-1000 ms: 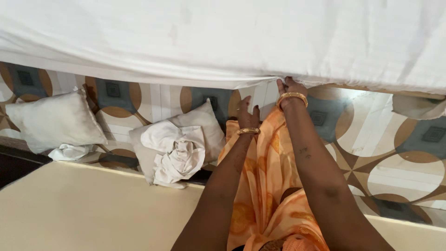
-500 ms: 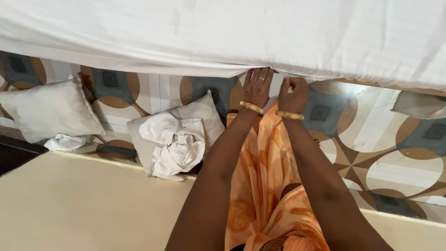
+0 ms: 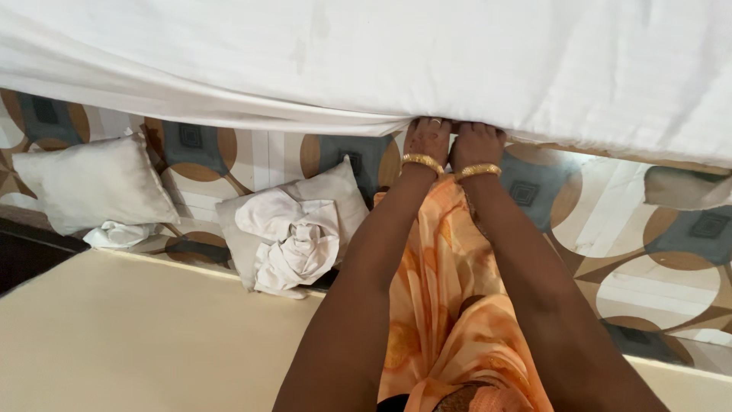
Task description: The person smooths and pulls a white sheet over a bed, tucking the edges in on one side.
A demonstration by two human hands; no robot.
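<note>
Hands, left hand [image 3: 427,139] and right hand [image 3: 476,143], grip one white sheet [image 3: 427,61]; two pillows [image 3: 91,181] below.

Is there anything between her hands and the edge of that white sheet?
Nothing visible. The left hand and right hand are both right at the sheet edge, their fingers tucked under it. The pillows lie on the floor off to the left, clear of the hands.

Single head-worn view, looking steeply down over both forearms. Faces the white sheet [image 3: 457,53] at the far edge, patterned floor [image 3: 633,229] between. Close range.
</note>
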